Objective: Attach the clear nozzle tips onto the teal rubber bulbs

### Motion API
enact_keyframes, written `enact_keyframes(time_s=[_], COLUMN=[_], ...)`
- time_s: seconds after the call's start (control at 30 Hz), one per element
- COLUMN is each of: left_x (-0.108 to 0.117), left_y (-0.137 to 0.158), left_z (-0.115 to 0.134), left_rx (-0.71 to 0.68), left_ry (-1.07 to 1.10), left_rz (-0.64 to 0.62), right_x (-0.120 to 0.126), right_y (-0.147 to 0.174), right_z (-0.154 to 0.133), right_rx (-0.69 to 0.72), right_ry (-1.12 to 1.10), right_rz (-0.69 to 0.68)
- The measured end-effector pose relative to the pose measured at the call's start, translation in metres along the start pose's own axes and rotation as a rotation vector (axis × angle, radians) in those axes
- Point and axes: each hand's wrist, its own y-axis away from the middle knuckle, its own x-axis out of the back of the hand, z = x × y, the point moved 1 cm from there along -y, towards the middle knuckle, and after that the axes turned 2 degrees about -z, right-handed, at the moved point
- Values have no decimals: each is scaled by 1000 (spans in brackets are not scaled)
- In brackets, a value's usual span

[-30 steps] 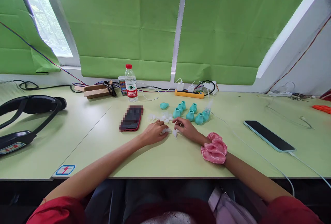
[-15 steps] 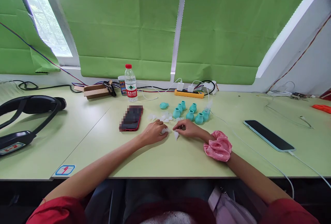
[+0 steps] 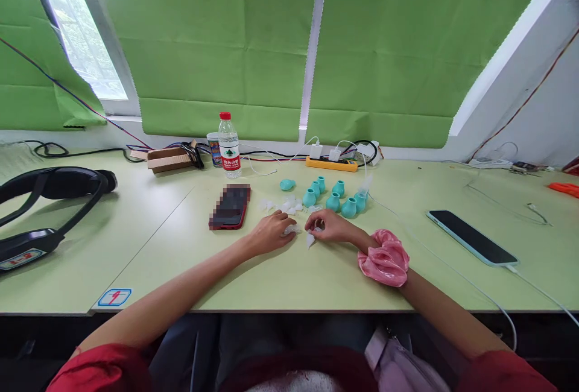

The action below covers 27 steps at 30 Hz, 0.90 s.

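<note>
My left hand (image 3: 271,233) rests on the table with its fingers curled round a clear, crinkled plastic piece (image 3: 292,230). Just to its right, my right hand (image 3: 332,225) pinches a small whitish translucent pointed piece (image 3: 310,240) between thumb and fingertips. The two hands are close but apart. Beyond them lies a loose group of small white translucent pieces (image 3: 289,204). Several turquoise rubber bulbs (image 3: 348,207) stand open end up behind my right hand, and one turquoise bulb (image 3: 286,184) lies on its side. A clear piece (image 3: 364,186) sticks up from one bulb.
A red-edged phone (image 3: 231,206) lies left of the white pieces, with a water bottle (image 3: 230,149) behind it. Another phone (image 3: 470,237) is charging at right. A black headset (image 3: 49,211) sits far left. A yellow power strip (image 3: 332,164) and cables run along the back.
My right hand has shifted slightly, and the whitish pointed piece under its fingertips has moved a little with it. My left hand stays nearly still.
</note>
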Motion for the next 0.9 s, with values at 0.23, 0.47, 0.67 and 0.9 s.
enact_keyframes(time_s=[0.23,0.47,0.67,0.9], left_x=[-1,-1,-2,-2], left_y=[0,-1,-1,-1], left_z=[0,0,-1,-1], left_rx=[41,85,36,27], left_ry=[74,137,110,119], left_rz=[7,0,13,23], right_x=[-4,-7,-13,-13], right_y=[1,1,0,1], right_z=[-3,-9,-10,-13], right_rx=[52,105,106,145], right_ry=[12,-63,-161,-97], right_rz=[101,289,245,284])
